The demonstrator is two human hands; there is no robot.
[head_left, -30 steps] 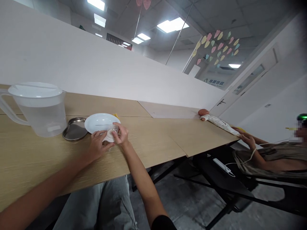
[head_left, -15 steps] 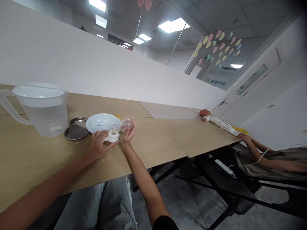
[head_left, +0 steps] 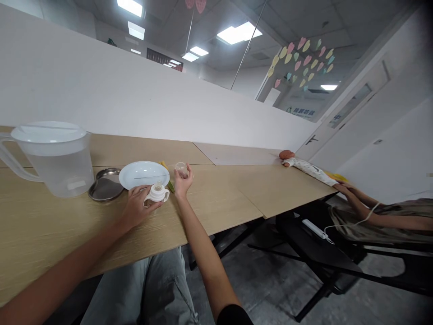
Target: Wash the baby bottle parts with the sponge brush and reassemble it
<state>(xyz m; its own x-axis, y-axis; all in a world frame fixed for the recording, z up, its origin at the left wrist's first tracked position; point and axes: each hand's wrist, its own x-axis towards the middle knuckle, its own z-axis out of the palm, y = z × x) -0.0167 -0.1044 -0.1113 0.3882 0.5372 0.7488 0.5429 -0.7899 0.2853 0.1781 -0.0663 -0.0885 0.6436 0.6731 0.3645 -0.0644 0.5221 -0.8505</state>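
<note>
My left hand (head_left: 137, 205) is closed around a small baby bottle (head_left: 157, 193) with a white collar and a clear teat, held upright on the wooden table (head_left: 209, 198). My right hand (head_left: 183, 182) pinches a small clear plastic cap (head_left: 181, 168), lifted off and held just to the right of the bottle. A white plate (head_left: 142, 174) lies right behind the bottle. Something yellow-green (head_left: 168, 178) peeks out between the plate and my right hand.
A clear water pitcher with a white lid (head_left: 54, 155) stands at the left. A metal tray (head_left: 106, 184) sits beside the plate. A baby doll (head_left: 304, 165) lies at the table's far right end, where another person's hand (head_left: 345, 187) rests.
My right hand has pulled the clear cap off the bottle and carried it up and to the right. The left hand keeps hold of the bottle. The person at the right has leaned out of view.
</note>
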